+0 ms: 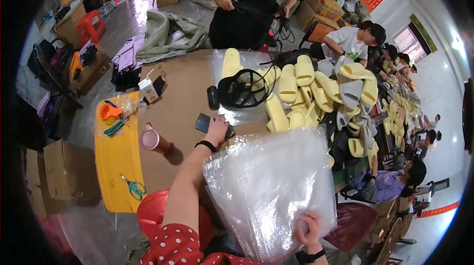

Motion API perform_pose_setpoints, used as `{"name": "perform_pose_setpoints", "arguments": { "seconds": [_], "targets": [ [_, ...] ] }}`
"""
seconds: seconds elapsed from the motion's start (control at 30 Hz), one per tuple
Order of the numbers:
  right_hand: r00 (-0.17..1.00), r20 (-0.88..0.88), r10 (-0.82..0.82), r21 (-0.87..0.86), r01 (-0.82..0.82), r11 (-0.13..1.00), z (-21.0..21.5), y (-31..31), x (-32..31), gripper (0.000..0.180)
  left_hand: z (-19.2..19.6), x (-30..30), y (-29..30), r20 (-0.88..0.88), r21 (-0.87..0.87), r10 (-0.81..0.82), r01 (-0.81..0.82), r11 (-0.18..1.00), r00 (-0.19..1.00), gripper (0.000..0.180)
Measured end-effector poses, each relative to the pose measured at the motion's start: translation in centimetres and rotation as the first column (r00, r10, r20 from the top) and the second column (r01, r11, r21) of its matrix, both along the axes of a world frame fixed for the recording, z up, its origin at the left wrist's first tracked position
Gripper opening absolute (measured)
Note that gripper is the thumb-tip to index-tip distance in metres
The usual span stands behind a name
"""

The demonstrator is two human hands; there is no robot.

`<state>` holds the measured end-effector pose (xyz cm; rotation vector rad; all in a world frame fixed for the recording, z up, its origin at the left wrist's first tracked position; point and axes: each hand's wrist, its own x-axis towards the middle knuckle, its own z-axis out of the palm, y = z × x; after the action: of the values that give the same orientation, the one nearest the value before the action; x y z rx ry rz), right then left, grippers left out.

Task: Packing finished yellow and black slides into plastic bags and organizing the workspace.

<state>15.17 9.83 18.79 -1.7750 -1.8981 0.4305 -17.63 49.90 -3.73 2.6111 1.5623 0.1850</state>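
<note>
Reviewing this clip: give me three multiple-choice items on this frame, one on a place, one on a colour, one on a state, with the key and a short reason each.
1. Where does the left hand rest?
A. on a dark phone on the brown table
B. on the scissors
C. on a slipper

2. What colour is the mat at the table's left end?
A. blue
B. yellow
C. white

3. What is the state of the right hand?
A. empty, open
B. closed on a cup
C. gripping a stack of clear plastic bags

Key: 1 A, the fingers lie over the phone. 2 B, the mat shows bright yellow. 3 C, the fingers pinch the bags' lower edge.
</note>
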Motion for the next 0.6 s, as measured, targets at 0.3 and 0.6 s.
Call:
{"name": "perform_pose_setpoints", "arguments": {
  "seconds": [0.3,0.6],
  "targets": [
    [0.996,-0.041,0.075,0.037,-0.074,0.997,0.9,0.6,-0.4,0.035,2.7,-8.5,-8.9,-0.067,-0.217,-0.102,0.085,0.972,0.992,0.027],
    [0.993,-0.037,0.114,0.086,-0.110,0.990,0.5,0.7,-0.7,0.034,7.0,-9.4,-12.3,-0.264,-0.419,-0.185,0.060,0.906,0.946,0.047]
  ]
}}
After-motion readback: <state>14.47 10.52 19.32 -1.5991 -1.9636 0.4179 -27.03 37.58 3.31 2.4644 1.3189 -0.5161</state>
